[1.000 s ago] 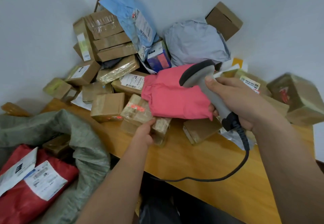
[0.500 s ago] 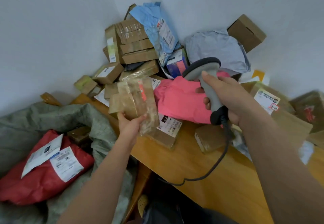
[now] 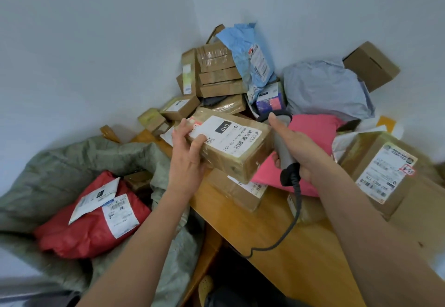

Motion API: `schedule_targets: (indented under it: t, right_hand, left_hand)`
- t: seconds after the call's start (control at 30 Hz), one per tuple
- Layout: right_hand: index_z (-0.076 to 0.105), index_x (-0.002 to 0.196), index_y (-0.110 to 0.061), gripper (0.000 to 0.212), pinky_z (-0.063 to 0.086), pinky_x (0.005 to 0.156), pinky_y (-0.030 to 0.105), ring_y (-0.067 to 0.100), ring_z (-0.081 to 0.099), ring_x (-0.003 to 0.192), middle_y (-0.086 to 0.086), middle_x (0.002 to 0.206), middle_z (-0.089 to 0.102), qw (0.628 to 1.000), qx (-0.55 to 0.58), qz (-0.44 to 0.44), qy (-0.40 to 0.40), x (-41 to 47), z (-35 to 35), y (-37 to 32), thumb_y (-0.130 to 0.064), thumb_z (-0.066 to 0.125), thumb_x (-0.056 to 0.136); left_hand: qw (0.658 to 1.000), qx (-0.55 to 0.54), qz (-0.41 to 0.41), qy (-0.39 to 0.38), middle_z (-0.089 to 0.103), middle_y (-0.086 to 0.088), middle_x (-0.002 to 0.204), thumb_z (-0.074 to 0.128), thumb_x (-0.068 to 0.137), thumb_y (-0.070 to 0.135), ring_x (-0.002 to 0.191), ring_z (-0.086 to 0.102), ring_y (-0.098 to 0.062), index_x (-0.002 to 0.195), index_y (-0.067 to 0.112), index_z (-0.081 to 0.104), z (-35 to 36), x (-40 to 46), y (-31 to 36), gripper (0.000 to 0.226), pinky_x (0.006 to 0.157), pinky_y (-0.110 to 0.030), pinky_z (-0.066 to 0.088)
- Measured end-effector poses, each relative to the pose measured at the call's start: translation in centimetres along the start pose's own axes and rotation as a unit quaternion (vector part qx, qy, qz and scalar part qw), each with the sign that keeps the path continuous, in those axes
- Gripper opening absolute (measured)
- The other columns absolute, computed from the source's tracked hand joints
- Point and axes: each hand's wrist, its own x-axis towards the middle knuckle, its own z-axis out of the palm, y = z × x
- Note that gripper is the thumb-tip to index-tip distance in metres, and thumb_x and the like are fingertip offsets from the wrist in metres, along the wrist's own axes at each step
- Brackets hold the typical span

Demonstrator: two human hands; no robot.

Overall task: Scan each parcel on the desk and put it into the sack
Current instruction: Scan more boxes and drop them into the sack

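Both forearms are bare to the frame's edge; any sleeves seemingly sit higher, unseen.

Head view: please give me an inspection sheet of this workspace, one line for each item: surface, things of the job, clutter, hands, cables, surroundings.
Surface: wooden desk, bare at the near edge, piled with parcels towards the corner.
Job's things: taped brown parcel held above the desk, label facing up; grey scanner; grey-green sack left of the desk, holding a red parcel.
Clutter: pink bag, grey bag, blue bag, many brown boxes.
Hands: left hand grips the parcel's left end; right hand grips the scanner.
Cables: black scanner cable hangs over the desk edge.
Surroundings: plain white walls meeting in a corner.
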Motion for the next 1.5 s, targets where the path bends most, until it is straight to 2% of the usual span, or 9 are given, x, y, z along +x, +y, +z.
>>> schedule_targets:
  t: [0.07, 0.23, 0.4, 0.6, 0.73, 0.8, 1.03, 1.23, 1.5]
  right_hand:
    - [0.057, 0.113, -0.001, 0.085, 0.045, 0.049, 0.028, 0.015, 0.053, 0.047, 0.008, 0.067, 0.057, 1.0, -0.005, -0.004, -0.016, -0.3, 0.0, 0.1, -0.068, 0.078, 0.064]
    - [0.059, 0.104, -0.001, 0.05, 0.04, 0.043, 0.025, 0.013, 0.046, 0.047, 0.01, 0.073, 0.055, 0.999, 0.03, -0.041, 0.005, -0.7, -0.1, 0.2, -0.035, 0.083, 0.075]
    - [0.05, 0.12, -0.009, 0.076, 0.048, 0.055, 0.03, 0.013, 0.061, 0.07, 0.004, 0.092, 0.065, 0.986, -0.098, -0.114, 0.066, -1.2, -1.5, -0.6, -0.026, 0.093, 0.059]
    - [0.039, 0.12, -0.029, 0.077, 0.042, 0.062, 0.014, -0.003, 0.055, 0.086, -0.018, 0.102, 0.054, 0.947, -0.258, -0.193, -0.002, -3.7, -2.5, -3.0, -0.017, 0.091, 0.065]
    - [0.036, 0.118, -0.034, 0.077, 0.04, 0.063, 0.012, -0.005, 0.054, 0.086, -0.023, 0.1, 0.051, 0.924, -0.308, -0.224, -0.025, -4.7, -2.5, -3.5, -0.017, 0.09, 0.066]
    - [0.039, 0.118, -0.031, 0.074, 0.042, 0.063, 0.014, -0.004, 0.056, 0.086, -0.019, 0.101, 0.055, 0.932, -0.291, -0.217, -0.024, -4.8, -2.5, -3.5, -0.018, 0.09, 0.066]
    - [0.058, 0.098, -0.021, 0.024, 0.045, 0.044, 0.021, 0.001, 0.054, 0.044, 0.002, 0.07, 0.061, 0.971, -0.136, -0.189, 0.062, -4.2, -2.6, -3.4, -0.044, 0.061, 0.094]
    - [0.06, 0.108, -0.006, 0.03, 0.042, 0.043, 0.024, 0.013, 0.052, 0.046, 0.009, 0.061, 0.057, 0.992, -0.062, -0.114, 0.005, -5.5, -2.7, -4.3, -0.034, 0.047, 0.103]
    - [0.059, 0.114, 0.003, 0.041, 0.042, 0.04, 0.02, 0.012, 0.05, 0.044, 0.009, 0.059, 0.056, 0.985, -0.07, -0.155, -0.043, -8.5, -2.1, -6.0, -0.035, 0.046, 0.103]
  left_hand:
    - [1.0, 0.012, 0.007, -0.006, 0.026, -0.013, 0.136, 0.083, 0.07, 0.006, 0.14, 0.023, -0.047, 0.121, 0.023, 0.031, -0.3, 0.2, -0.1, 0.074, 0.103, -0.067, 0.036]
    - [0.997, 0.043, -0.052, -0.045, 0.032, -0.019, 0.136, 0.089, 0.061, 0.015, 0.137, 0.027, -0.048, 0.124, 0.019, 0.034, -0.5, 1.0, 0.5, 0.084, 0.111, -0.059, 0.031]
    - [0.97, 0.005, -0.13, -0.206, 0.024, -0.004, 0.149, 0.092, 0.053, 0.043, 0.144, 0.015, -0.028, 0.145, 0.029, 0.031, -0.5, 1.8, 1.3, 0.111, 0.117, -0.058, 0.013]
    - [0.939, -0.027, -0.113, -0.324, 0.013, 0.012, 0.161, 0.086, 0.067, 0.037, 0.15, -0.003, -0.017, 0.153, 0.039, 0.014, 0.2, 2.9, 3.0, 0.112, 0.118, -0.054, -0.011]
    - [0.888, -0.166, -0.158, -0.4, 0.038, 0.01, 0.147, 0.084, 0.073, 0.022, 0.144, 0.025, -0.018, 0.148, 0.034, 0.031, 0.1, 2.8, 3.5, 0.093, 0.118, -0.043, 0.019]
    - [0.875, -0.198, -0.184, -0.401, 0.044, 0.011, 0.134, 0.085, 0.072, 0.02, 0.131, 0.04, -0.015, 0.145, 0.03, 0.036, 0.0, 2.7, 3.5, 0.089, 0.105, -0.028, 0.034]
    - [0.867, -0.129, -0.335, -0.345, 0.059, 0.011, 0.108, 0.08, 0.072, 0.051, 0.097, 0.059, -0.011, 0.124, 0.021, 0.049, 0.4, 1.1, 3.8, 0.068, 0.079, -0.028, 0.048]
    - [0.809, -0.214, -0.479, -0.265, 0.075, 0.004, 0.079, 0.074, 0.04, 0.084, 0.075, 0.072, -0.017, 0.093, 0.014, 0.071, 1.4, 0.4, 3.8, 0.088, 0.074, -0.043, 0.061]
    - [0.793, -0.234, -0.506, -0.246, 0.075, -0.011, 0.077, 0.078, 0.051, 0.074, 0.078, 0.073, -0.029, 0.086, 0.003, 0.073, 2.3, 0.7, 4.4, 0.079, 0.077, -0.052, 0.059]
